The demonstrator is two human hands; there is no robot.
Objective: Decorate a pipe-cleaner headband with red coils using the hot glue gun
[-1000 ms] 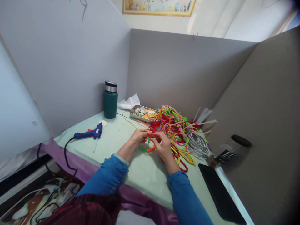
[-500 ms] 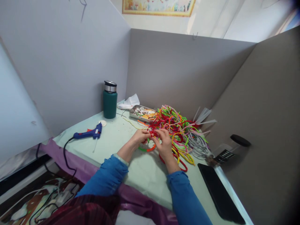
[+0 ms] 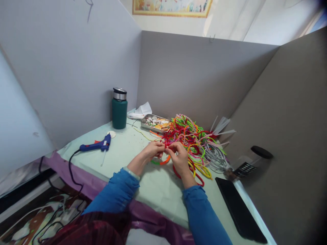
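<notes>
Between my fingertips is a red fuzzy pipe cleaner [image 3: 166,145], pinched from both sides. My left hand [image 3: 152,149] grips it with thumb and forefinger, and my right hand [image 3: 178,154] holds it close beside. Its exact shape is partly hidden by the fingers and blends with the red strands behind. Just below the hands, a curved green and orange pipe cleaner [image 3: 165,161] lies on the table. Behind and to the right spreads a tangled heap of coloured pipe cleaners [image 3: 190,131], with red and yellow loops reaching past my right wrist.
A metal tray [image 3: 144,127] of small pieces stands behind the hands. Left of it are a green bottle [image 3: 119,114] and a blue glue gun [image 3: 95,146] with its cord. A black flat object [image 3: 238,207] and a clear container with a black lid [image 3: 262,152] are at right.
Both hands stay nearly in place; the fingertips have drawn closer together on the red pipe cleaner, and the right fingers have shifted slightly.
</notes>
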